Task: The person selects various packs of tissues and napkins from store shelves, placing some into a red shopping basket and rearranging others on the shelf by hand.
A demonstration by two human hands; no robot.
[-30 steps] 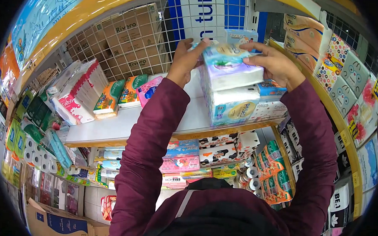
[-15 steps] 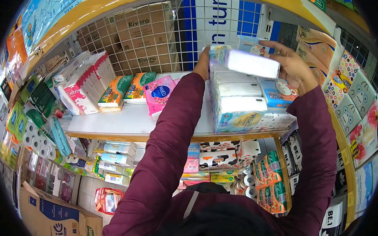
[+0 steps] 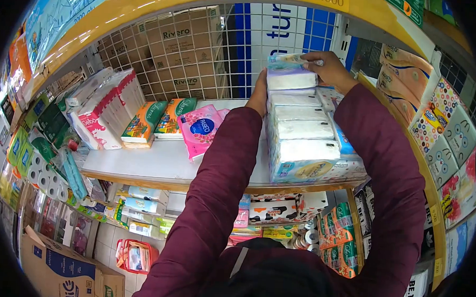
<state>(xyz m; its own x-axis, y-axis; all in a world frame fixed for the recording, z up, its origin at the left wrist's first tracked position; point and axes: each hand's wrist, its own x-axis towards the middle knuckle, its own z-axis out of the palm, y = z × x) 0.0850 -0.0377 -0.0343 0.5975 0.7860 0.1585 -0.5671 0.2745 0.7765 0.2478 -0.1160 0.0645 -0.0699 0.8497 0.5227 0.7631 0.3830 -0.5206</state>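
Note:
A row of plastic-wrapped tissue packs (image 3: 302, 131) runs front to back on the white shelf, the front one marked Paseo. At the far end, a tissue pack (image 3: 291, 76) with a blue and purple wrapper sits higher than those in front. My right hand (image 3: 329, 71) grips its right side and top edge, fingers bent over it. Against the left side of this same pack, my left hand (image 3: 258, 94) lies with fingers stretched out; its fingertips are partly hidden. More packs with blue wrappers (image 3: 344, 140) stand to the right, partly behind my right sleeve.
Left on the shelf (image 3: 136, 165) are a pink Paseo pack (image 3: 200, 126), orange-green packs (image 3: 145, 120) and white-pink Gebo packs (image 3: 109, 111). A wire grid (image 3: 242, 48) closes the back, with Rivero cartons (image 3: 181, 40) behind. A red basket (image 3: 136, 256) sits on the floor below.
My right hand has moved left from beside the row and closed from spread fingers onto the rear pack. The tilted, blurred white pack over the row no longer shows there.

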